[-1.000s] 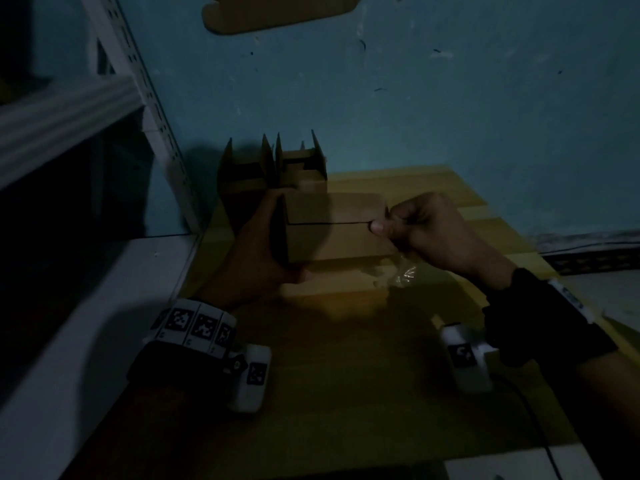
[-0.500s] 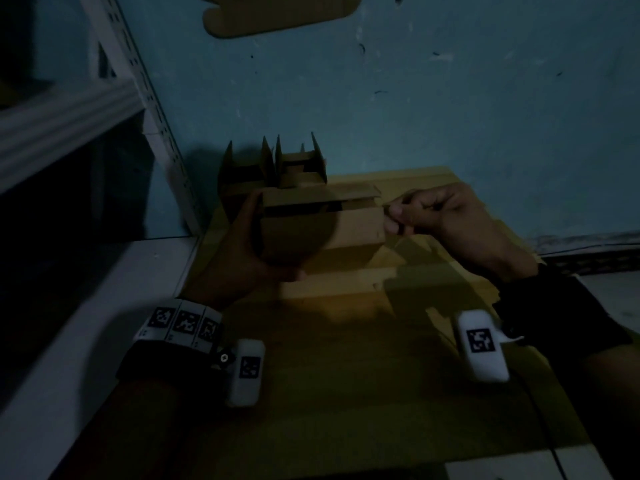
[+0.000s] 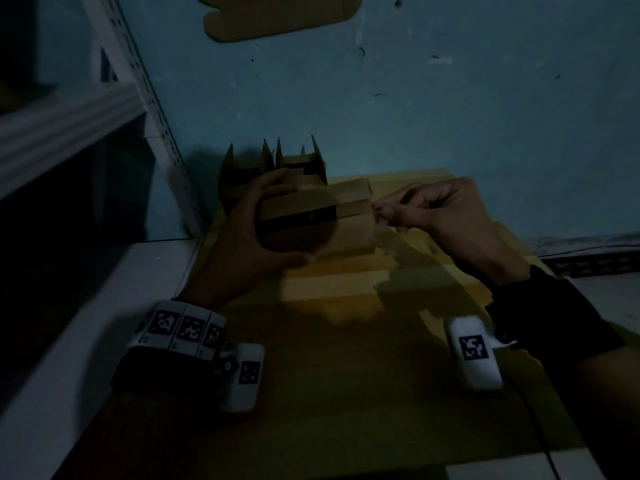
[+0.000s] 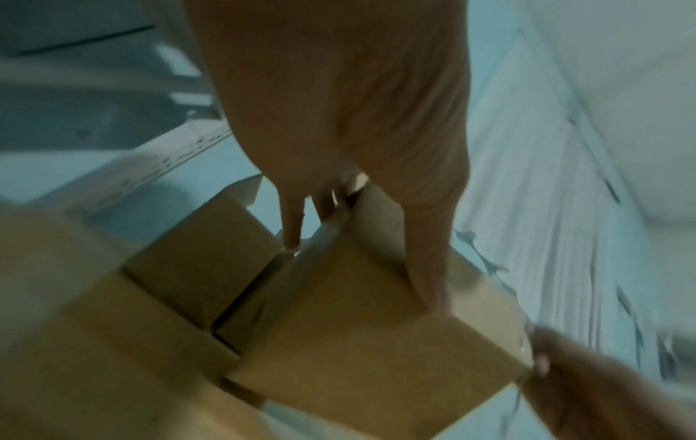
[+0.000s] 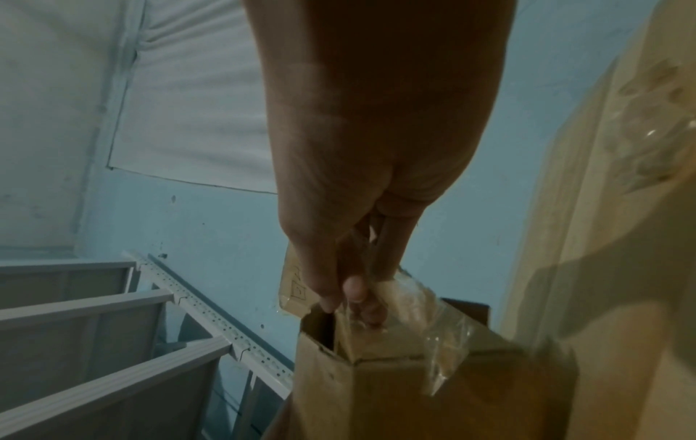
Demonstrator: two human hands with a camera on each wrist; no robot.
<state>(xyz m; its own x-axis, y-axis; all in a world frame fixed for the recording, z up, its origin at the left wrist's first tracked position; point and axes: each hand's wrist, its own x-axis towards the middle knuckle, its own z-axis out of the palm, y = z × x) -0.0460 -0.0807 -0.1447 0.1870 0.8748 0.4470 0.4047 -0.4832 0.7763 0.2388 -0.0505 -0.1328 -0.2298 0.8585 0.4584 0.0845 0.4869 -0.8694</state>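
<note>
The small brown cardboard box [image 3: 353,233] looks matt and papery, the clear plastic tape strip [image 5: 440,342] on its end glossy and crinkled, the yellowish wooden tabletop [image 3: 346,306] smooth, and the white perforated metal shelf post [image 3: 161,133] matt-painted.

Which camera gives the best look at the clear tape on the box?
The right wrist view: the clear tape, pinched by the right hand, shows as a shiny strip over the end of the cardboard box. The head view is too dark to show it; the left wrist view gives only a blurred glint.
</note>
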